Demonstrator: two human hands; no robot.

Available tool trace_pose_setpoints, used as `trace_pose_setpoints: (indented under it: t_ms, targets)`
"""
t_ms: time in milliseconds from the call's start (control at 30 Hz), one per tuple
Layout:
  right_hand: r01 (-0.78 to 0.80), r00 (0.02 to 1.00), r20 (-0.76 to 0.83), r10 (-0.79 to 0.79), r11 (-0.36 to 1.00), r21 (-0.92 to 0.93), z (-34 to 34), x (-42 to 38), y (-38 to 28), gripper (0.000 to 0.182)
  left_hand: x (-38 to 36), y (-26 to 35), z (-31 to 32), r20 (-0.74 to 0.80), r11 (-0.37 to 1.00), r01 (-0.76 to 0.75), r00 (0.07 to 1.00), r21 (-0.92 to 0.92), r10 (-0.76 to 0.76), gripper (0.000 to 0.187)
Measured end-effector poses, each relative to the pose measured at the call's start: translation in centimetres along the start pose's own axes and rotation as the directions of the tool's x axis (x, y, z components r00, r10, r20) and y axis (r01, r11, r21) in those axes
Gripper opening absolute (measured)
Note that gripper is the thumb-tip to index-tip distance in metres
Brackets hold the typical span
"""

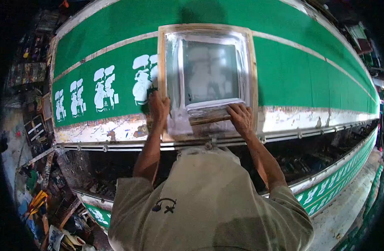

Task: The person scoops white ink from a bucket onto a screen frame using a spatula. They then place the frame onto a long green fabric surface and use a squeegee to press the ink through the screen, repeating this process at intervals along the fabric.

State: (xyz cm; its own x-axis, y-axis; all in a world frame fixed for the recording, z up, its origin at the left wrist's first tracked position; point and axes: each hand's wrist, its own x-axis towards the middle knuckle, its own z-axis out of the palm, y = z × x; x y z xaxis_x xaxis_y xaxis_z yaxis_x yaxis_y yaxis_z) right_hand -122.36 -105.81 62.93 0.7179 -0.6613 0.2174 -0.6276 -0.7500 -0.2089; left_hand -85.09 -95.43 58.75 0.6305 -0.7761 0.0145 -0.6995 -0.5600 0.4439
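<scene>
A wooden-framed printing screen lies on green fabric in the head view, with white ink smeared around its mesh. My left hand is closed on the left side of the frame near its lower corner. In my right hand is a wooden squeegee, resting across the lower part of the screen beside a band of white ink. My right fingers wrap over its right end. White printed figures run in a row along the fabric to the left of the screen.
A metal rail with small stops runs along the table's near edge. Ink stains mark the bare table strip. Another green printed fabric lies on a lower table behind me at right. Clutter piles up at lower left.
</scene>
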Motion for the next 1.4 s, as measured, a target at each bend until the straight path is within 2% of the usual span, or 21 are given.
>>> trace_pose_setpoints:
  t_ms: [33,100,133,200,300,333,400,467,500,567,767,800,900,967,1033,1100,1167,1200,1233,1300,1400]
  targets:
    - [0.020,0.995,-0.098,-0.025,0.999,-0.048,0.8,1.9,0.9,0.029,-0.1,-0.4,0.3,0.038,0.971,0.044,0.999,-0.237,-0.036,0.049]
    - [-0.040,0.993,-0.116,0.034,0.998,-0.050,2.3,9.2,3.8,0.035,-0.9,-2.2,3.3,-0.297,0.972,-0.180,0.946,-0.153,0.129,0.044]
    - [-0.019,0.975,-0.220,0.005,0.998,-0.062,3.0,13.6,5.4,0.035,-1.0,-1.1,2.1,-0.303,0.973,-0.176,0.945,-0.147,0.125,0.044]
    - [-0.015,0.971,-0.238,0.007,0.999,-0.032,2.6,21.0,8.1,0.035,-0.8,2.1,-1.4,0.060,0.904,0.210,0.977,-0.372,-0.202,0.045]
    - [-0.139,0.979,-0.132,0.155,0.983,0.121,2.5,22.8,9.5,0.031,0.3,2.3,-1.2,0.063,0.821,0.225,0.972,-0.525,-0.226,0.050]
    - [-0.233,0.972,-0.050,0.230,0.971,-0.047,0.0,21.3,7.8,0.033,0.4,2.6,-1.3,0.056,0.820,0.217,0.974,-0.530,-0.221,0.050]
    - [-0.587,0.778,0.237,0.582,0.807,-0.056,-3.6,16.5,6.2,0.041,0.7,3.1,-1.6,0.115,0.851,0.250,0.968,-0.461,-0.221,0.049]
    - [-0.616,0.743,-0.126,0.657,0.746,0.254,0.0,6.5,9.8,0.039,0.5,3.8,-1.0,0.003,0.895,0.139,0.988,-0.425,-0.153,0.047]
    - [-0.617,0.739,-0.135,0.660,0.744,0.256,-1.0,4.1,11.2,0.039,-0.1,4.3,-0.2,-0.104,0.925,0.048,0.990,-0.377,-0.094,0.045]
    - [-0.628,0.541,0.357,0.762,0.084,0.773,-3.2,-0.9,14.4,0.046,-0.3,7.6,3.1,-0.122,0.864,0.002,0.990,-0.504,-0.073,0.045]
    - [-0.654,0.485,0.316,0.816,0.099,0.750,-10.4,-3.8,29.9,0.035,-3.4,24.5,11.8,-0.088,0.848,0.008,0.994,-0.530,-0.065,0.047]
    - [-0.703,0.490,0.277,0.827,0.186,0.687,-10.4,-5.0,31.6,0.030,-4.1,25.4,11.8,-0.097,0.848,-0.001,0.994,-0.530,-0.060,0.047]
    - [-0.604,0.481,0.196,0.854,0.161,0.780,-9.0,-9.8,31.4,0.025,-6.6,25.0,12.7,-0.007,0.883,0.036,0.999,-0.468,-0.045,0.048]
    - [-0.682,0.465,0.248,0.850,0.165,0.713,-7.6,-12.1,32.3,0.026,-6.8,23.2,15.2,-0.223,0.958,-0.157,0.969,-0.239,0.103,0.047]
    - [-0.523,0.551,0.234,0.801,0.113,0.845,-5.9,-12.6,32.5,0.033,-7.0,24.9,11.3,-0.093,0.968,-0.108,0.992,-0.228,0.088,0.048]
    - [-0.660,0.565,0.375,0.735,0.131,0.739,-8.3,-11.5,29.4,0.036,-6.3,24.7,11.0,-0.002,0.987,-0.156,0.988,-0.044,0.156,0.051]
    - [-0.775,0.576,-0.053,0.815,0.566,0.282,-5.8,-12.7,27.7,0.036,-6.2,24.8,11.5,-0.125,0.957,-0.249,0.965,-0.151,0.231,0.055]
    - [-0.740,0.668,-0.046,0.743,0.670,0.062,-8.2,-10.9,24.3,0.037,-6.1,24.7,11.7,-0.257,0.906,-0.351,0.922,-0.237,0.290,0.058]
    - [-0.660,0.746,-0.012,0.666,0.735,-0.155,-11.3,-7.8,21.1,0.038,-5.9,26.3,11.2,-0.224,0.863,-0.319,0.943,-0.392,0.246,0.065]
    - [-0.411,0.911,0.000,0.412,0.908,-0.080,-10.2,-2.1,24.3,0.031,-1.5,30.8,10.6,-0.333,0.752,-0.573,0.814,-0.327,0.476,0.064]
    - [-0.112,0.983,0.140,0.123,0.990,-0.085,-10.1,12.3,32.1,0.014,10.2,36.7,9.5,-0.153,0.691,-0.691,0.722,-0.211,0.675,0.042]
